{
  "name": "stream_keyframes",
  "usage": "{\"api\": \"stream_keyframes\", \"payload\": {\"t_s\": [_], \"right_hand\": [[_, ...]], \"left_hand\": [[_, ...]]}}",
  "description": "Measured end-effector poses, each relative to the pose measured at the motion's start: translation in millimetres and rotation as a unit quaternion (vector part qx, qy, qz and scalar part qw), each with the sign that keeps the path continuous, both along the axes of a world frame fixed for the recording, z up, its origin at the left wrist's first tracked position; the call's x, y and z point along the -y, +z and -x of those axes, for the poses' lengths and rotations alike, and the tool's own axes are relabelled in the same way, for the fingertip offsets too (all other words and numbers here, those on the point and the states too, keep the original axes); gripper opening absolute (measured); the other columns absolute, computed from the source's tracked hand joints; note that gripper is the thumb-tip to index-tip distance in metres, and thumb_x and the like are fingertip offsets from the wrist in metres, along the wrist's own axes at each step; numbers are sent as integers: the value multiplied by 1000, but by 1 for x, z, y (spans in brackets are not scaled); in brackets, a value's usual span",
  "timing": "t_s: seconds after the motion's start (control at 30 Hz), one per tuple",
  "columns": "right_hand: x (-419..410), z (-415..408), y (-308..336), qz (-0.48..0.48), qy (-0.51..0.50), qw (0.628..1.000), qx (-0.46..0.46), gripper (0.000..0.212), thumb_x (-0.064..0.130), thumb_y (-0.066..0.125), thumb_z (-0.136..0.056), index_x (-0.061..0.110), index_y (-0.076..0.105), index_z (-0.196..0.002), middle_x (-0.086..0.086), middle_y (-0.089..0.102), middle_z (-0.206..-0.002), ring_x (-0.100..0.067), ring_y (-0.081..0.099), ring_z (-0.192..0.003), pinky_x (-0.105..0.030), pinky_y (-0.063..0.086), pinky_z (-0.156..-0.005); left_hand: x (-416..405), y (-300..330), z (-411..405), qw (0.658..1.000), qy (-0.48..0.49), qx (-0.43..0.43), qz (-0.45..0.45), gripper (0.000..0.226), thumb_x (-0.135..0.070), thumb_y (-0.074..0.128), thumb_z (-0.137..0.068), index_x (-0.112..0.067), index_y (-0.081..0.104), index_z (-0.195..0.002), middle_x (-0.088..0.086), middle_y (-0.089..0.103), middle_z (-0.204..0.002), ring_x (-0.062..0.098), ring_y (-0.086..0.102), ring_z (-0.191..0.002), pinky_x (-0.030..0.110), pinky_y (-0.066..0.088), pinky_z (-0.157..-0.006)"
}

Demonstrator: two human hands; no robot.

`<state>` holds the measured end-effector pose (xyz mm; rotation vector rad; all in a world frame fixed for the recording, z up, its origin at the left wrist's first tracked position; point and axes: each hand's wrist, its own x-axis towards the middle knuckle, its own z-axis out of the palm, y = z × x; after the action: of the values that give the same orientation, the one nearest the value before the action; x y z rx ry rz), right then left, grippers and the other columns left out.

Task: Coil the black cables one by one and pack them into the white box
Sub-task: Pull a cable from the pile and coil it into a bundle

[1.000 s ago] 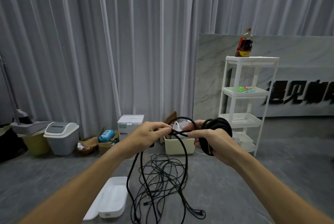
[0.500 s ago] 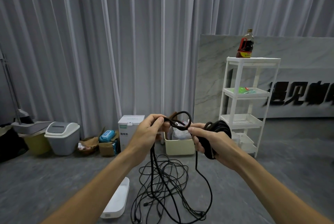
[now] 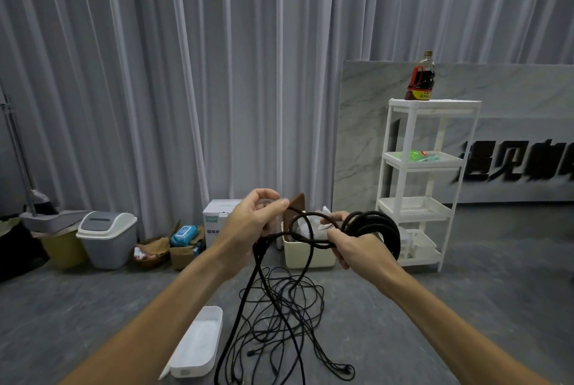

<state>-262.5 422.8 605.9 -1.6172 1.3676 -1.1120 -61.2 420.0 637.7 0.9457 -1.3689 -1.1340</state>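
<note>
My right hand [image 3: 354,248] grips a bundle of coiled black cable [image 3: 374,226] at chest height. My left hand [image 3: 254,220] pinches the same cable's free run between thumb and fingers, and a fresh loop arcs between the two hands. The rest of that cable hangs down to a tangle of thin black cables [image 3: 279,310] on the grey floor. A long white box [image 3: 198,344] lies open on the floor, left of the tangle, below my left forearm.
A cream bin [image 3: 307,255] with bags stands behind my hands. A white four-tier rack [image 3: 428,167] with a dark bottle [image 3: 420,77] on top is at right. A grey lidded bin [image 3: 107,238], a yellow bucket and cardboard clutter line the curtain at left.
My left hand has risen and drawn the cable up, laying a wider loop across toward the coil in my right hand. The view has tilted slightly.
</note>
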Motion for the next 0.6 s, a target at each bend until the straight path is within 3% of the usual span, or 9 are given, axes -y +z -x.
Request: {"api": "stream_keyframes", "payload": {"t_s": [0.07,0.13,0.2,0.3,0.37,0.43,0.5,0.6], "right_hand": [[1,3,-1,31,-3,999,-25,25,29,55,-99,49,69,-97,27,54,-62,2,43,-79,-24,32,-81],[0,6,1,52,-13,998,-44,27,20,52,-100,38,73,-100,24,53,-54,5,47,-60,-13,33,-66],[-1,8,2,49,-29,997,-55,23,18,50,-100,29,71,-99,20,50,-46,4,49,-47,-10,34,-50],[2,9,3,42,-70,996,-26,24,19,52,-98,33,72,-98,17,50,-48,2,49,-52,-12,34,-49],[0,7,6,58,-72,996,0,26,19,52,-99,34,72,-92,16,51,-50,-2,49,-54,-13,37,-50],[-5,4,11,81,-47,996,3,30,18,51,-99,35,70,-83,13,49,-46,-7,45,-48,-17,38,-47],[-7,0,15,91,-36,995,-19,27,17,51,-100,33,71,-91,12,49,-46,-8,44,-45,-20,38,-45],[-11,-7,19,75,12,996,-56,32,12,53,-100,30,66,-123,12,64,-61,-19,63,-57,-31,53,-52]], "left_hand": [[-1,3,-7,1000,6,26,16,12,-18,64,-94,-16,59,-104,-10,37,-56,6,32,-51,23,30,-59],[-6,6,-14,998,15,43,34,16,-21,68,-92,-17,62,-106,-10,35,-54,6,31,-50,24,28,-58],[-11,9,-20,996,21,58,57,25,-33,73,-86,-21,66,-107,-12,40,-56,6,37,-51,22,31,-57],[-11,9,-31,968,52,222,102,22,-40,66,-92,-30,70,-111,-19,65,-78,-2,61,-74,18,44,-69],[-9,5,-33,948,16,308,80,21,-36,55,-100,-27,72,-107,-16,56,-59,0,52,-55,18,42,-60],[-7,2,-31,950,-38,311,3,25,-34,50,-103,-17,70,-103,-9,48,-48,5,44,-46,19,38,-53],[-6,4,-22,954,-66,287,-57,33,-41,53,-100,-11,65,-97,-9,47,-50,7,42,-44,18,37,-48],[2,10,-4,935,-27,351,-32,39,-53,60,-93,-17,65,-79,-14,42,-46,6,37,-42,20,32,-45]]}}
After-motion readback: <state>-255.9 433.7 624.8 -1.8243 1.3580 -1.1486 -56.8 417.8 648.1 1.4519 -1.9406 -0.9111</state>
